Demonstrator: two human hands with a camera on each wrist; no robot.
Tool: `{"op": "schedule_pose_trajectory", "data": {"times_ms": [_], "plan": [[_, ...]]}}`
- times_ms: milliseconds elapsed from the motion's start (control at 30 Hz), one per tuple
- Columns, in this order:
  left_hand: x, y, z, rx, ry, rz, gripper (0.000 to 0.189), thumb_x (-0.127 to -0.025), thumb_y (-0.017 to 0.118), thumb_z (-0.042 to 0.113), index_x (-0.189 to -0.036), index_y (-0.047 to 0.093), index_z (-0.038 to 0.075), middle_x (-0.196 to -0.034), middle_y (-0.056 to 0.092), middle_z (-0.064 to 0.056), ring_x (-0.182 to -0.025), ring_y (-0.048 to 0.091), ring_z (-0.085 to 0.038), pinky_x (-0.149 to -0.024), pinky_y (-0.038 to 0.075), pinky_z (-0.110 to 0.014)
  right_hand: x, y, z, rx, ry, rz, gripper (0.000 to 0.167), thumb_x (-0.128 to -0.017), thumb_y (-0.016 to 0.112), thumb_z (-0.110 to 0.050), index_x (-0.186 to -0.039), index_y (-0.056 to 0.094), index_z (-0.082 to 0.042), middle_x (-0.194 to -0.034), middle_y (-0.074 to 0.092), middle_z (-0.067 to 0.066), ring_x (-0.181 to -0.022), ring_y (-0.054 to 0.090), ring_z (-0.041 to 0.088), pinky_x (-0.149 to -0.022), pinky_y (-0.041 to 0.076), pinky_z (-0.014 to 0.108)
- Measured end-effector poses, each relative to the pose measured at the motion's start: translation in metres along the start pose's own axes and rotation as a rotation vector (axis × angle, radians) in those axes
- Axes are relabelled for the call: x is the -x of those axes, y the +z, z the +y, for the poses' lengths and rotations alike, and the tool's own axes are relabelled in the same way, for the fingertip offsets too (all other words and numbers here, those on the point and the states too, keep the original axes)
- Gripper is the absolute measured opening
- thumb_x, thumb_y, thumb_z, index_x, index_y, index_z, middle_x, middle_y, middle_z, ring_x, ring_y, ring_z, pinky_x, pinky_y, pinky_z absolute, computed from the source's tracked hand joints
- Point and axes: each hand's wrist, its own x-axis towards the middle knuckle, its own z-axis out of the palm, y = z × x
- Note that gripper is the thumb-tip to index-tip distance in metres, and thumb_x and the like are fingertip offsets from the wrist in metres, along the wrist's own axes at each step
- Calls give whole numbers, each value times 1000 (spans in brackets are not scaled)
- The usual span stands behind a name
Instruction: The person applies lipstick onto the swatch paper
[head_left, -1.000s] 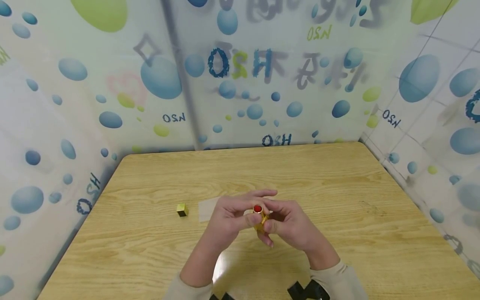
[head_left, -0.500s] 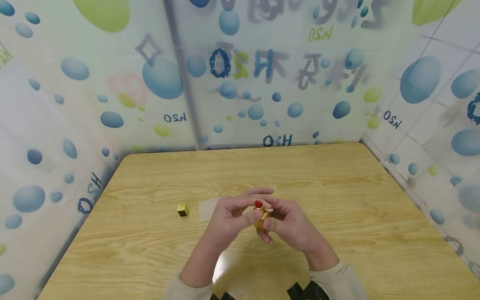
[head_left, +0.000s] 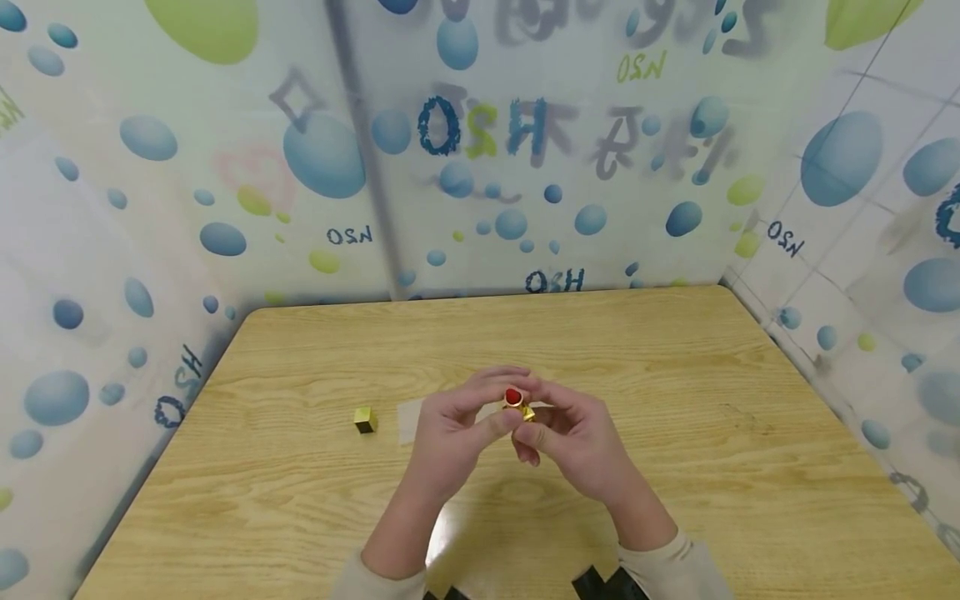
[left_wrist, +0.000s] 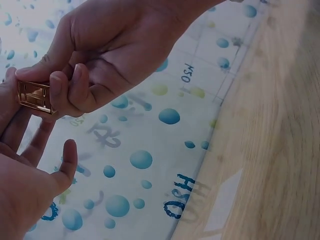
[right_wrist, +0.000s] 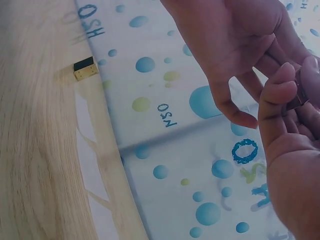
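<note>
A gold lipstick [head_left: 513, 398], its red tip showing at the top, is held between both hands over the middle of the table. My left hand [head_left: 453, 437] pinches it from the left, thumb in front and fingers behind. From the right, my right hand [head_left: 581, 437] grips its lower part with thumb and fingers. The left wrist view shows the square, open-framed gold base [left_wrist: 36, 97] between the fingertips. Fingers hide most of the case in the right wrist view. Left of the hands, a small gold block with a black face [head_left: 364, 419], like the lipstick's cap, sits on the table.
A thin white sheet [head_left: 408, 421] lies flat on the wooden table [head_left: 285, 500], partly behind the left hand. A curtain printed with blue drops [head_left: 510, 223] hangs along the back edge and both sides. Black objects [head_left: 607, 583] show near the cuffs.
Both hands have lifted slightly away from me with the lipstick, which now tilts so its top faces me more. The red stick came further out of the tube between the two earlier frames.
</note>
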Motion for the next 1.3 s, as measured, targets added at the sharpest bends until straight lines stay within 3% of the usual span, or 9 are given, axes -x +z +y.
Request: {"op": "schedule_pose_trajectory", "data": {"times_ms": [100, 367, 600, 800, 900, 1033, 1167, 1300], "plan": [[-1, 0, 1, 5, 27, -15, 36, -98, 76, 24, -117, 78, -6, -120, 80, 2, -134, 65, -17, -119, 49, -38, 1, 0, 0, 18, -12, -7, 42, -105, 61, 0, -144, 66, -15, -108, 70, -14, -64, 57, 18, -54, 52, 31], [-1, 4, 4, 19, 72, -3, 43, -97, 76, 23, -111, 73, -17, -115, 79, 15, -130, 69, -18, -118, 50, -39, 1, 2, -1, 35, -2, 1, 32, -105, 61, -2, -137, 68, -3, -100, 69, -11, -63, 58, 19, -53, 52, 31], [1, 2, 3, 20, 42, -13, 38, -102, 71, 18, -116, 71, -17, -121, 78, 15, -138, 63, -18, -120, 47, -38, 1, 2, -4, 8, 80, -3, 38, -106, 63, -7, -142, 66, -19, -105, 71, -12, -68, 61, 13, -55, 53, 31], [1, -3, 4, 84, -4, -46, 43, -107, 64, 21, -126, 65, -18, -133, 74, 11, -143, 58, -15, -119, 49, -31, -2, -3, -11, -69, 176, -94, 33, -115, 44, -15, -143, 63, -15, -102, 68, -4, -77, 63, 11, -61, 56, 28], [1, -4, 3, 95, -6, -75, 40, -110, 58, 18, -132, 63, -15, -138, 72, 11, -139, 59, -14, -106, 55, -27, -3, -6, -13, -95, 203, -107, 38, -117, 37, -15, -145, 63, -15, -109, 68, -3, -78, 61, 12, -63, 55, 26], [0, -5, 2, 71, 4, -97, 37, -113, 51, 14, -134, 63, -13, -140, 70, 12, -126, 63, -9, -86, 54, -23, -5, -8, -16, -91, 232, -94, 37, -116, 41, -12, -145, 63, -16, -114, 70, -2, -76, 59, 11, -64, 55, 24], [0, -4, 1, 58, 0, -88, 37, -113, 50, 15, -135, 61, -13, -138, 71, 11, -122, 66, -8, -92, 55, -25, -7, -8, -17, -90, 252, -70, 34, -115, 45, -12, -144, 63, -16, -114, 70, -4, -75, 59, 11, -63, 55, 22], [0, -3, 1, 64, -15, -56, 35, -111, 56, 13, -135, 61, -12, -137, 71, 10, -127, 66, -11, -103, 56, -30, -8, -7, -18, -75, 255, -20, 25, -113, 52, -12, -133, 67, -15, -110, 71, -6, -76, 62, 9, -63, 56, 22]]}}
